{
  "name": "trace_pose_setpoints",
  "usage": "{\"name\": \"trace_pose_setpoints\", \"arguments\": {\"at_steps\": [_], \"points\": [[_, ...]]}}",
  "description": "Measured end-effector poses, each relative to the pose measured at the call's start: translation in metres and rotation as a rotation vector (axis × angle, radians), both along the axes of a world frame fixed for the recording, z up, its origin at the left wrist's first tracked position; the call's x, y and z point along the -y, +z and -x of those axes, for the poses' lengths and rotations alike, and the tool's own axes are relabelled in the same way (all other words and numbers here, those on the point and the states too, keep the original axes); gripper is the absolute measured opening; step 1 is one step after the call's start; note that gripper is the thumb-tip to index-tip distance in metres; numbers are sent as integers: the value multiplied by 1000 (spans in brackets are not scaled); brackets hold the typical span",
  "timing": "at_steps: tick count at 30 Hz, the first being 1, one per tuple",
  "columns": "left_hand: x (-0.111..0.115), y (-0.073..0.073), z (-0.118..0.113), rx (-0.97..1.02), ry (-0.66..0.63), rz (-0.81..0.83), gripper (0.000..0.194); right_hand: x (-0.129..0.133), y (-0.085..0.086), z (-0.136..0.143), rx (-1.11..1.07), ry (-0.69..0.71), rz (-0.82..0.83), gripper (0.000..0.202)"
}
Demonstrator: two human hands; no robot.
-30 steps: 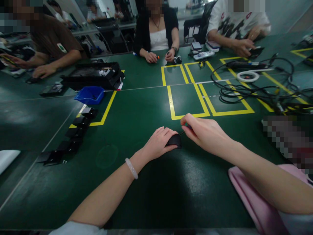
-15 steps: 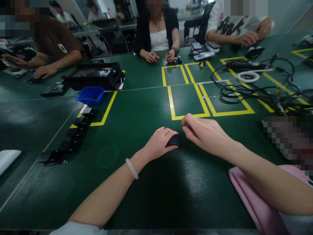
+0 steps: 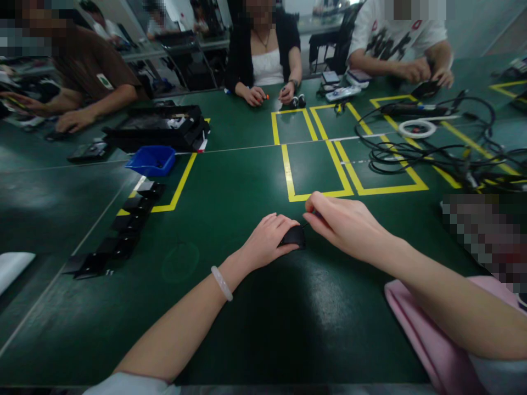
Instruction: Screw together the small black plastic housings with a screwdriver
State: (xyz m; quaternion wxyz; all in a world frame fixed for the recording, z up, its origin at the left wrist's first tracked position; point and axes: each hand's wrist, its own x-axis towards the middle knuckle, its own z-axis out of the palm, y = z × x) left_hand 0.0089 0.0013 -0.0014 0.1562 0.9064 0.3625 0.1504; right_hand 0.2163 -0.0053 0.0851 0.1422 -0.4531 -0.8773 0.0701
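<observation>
A glossy dark-green surface (image 3: pixel 230 181), marked with yellow tape rectangles (image 3: pixel 321 195), fills most of the view. Across it, at far right, a co-worker in a white printed shirt (image 3: pixel 403 46) now has hands at a flat black device (image 3: pixel 427 89); half a second ago it lay apart from them. A long black tray (image 3: pixel 156 129) stands at upper left, and loose black cables (image 3: pixel 405 160) coil at right. In the centre, the wearer's right hand (image 3: pixel 343 222) and left hand (image 3: pixel 267 238) hold their earlier places. The left fingers are clamped over a small, rounded black piece (image 3: pixel 294 237) on the surface; the right fingers pinch together on a thin dark shaft (image 3: pixel 305 224) at the piece's far right edge, its upper end hidden. A white label with a green mark (image 3: pixel 104 80) on another co-worker's brown shirt is too small to read.
</observation>
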Motion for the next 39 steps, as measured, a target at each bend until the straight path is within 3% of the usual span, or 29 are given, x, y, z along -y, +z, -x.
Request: {"name": "trace_pose_setpoints", "arguments": {"at_steps": [3,12,17,23,29,39], "points": [[0,0,0,-6,4,-1,37,1,1,1,17,5,8,22],[0,2,-1,-1,0,10,39,1,0,0,6,-3,-2,12],[0,0,-1,6,8,1,37,0,0,0,26,8,24,22],[0,1,-1,0,3,9,39,0,-1,0,17,-22,-8,11],[0,1,-1,2,8,4,39,-1,0,-1,56,-31,19,20],[1,2,-1,10,0,16,38,-2,-2,-1,8,-24,2,14]]}}
